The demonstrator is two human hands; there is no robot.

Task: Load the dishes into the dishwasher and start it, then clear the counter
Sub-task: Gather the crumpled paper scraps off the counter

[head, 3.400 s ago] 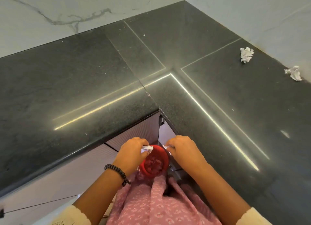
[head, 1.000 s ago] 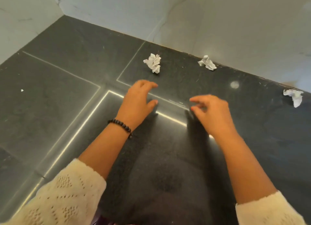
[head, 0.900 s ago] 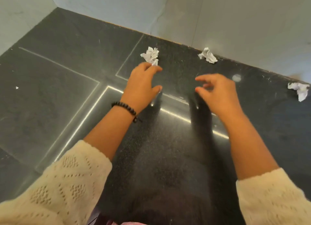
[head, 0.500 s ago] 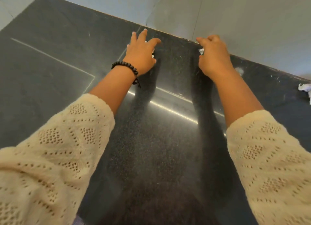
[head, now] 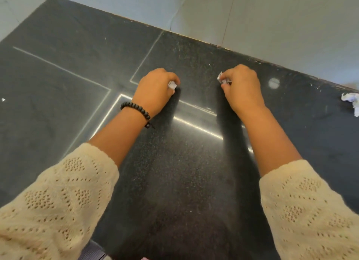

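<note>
Both hands have come back from the bench's far edge, each now curled round a scrap: the left hand (head: pixel 157 88) pinches one paper wad (head: pixel 172 85), the right hand (head: pixel 241 87) another wad (head: pixel 223 78). A third crumpled paper (head: pixel 350 98) lies at the right edge, so clearing seems unfinished

On the counter (head: pixel 58 81), a paper wad (head: pixel 351 100) lies right of both hands.

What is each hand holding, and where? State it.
The left hand grips a crumpled white paper scrap inside its curled fingers. The right hand pinches another crumpled white paper ball at the fingertips.
</note>
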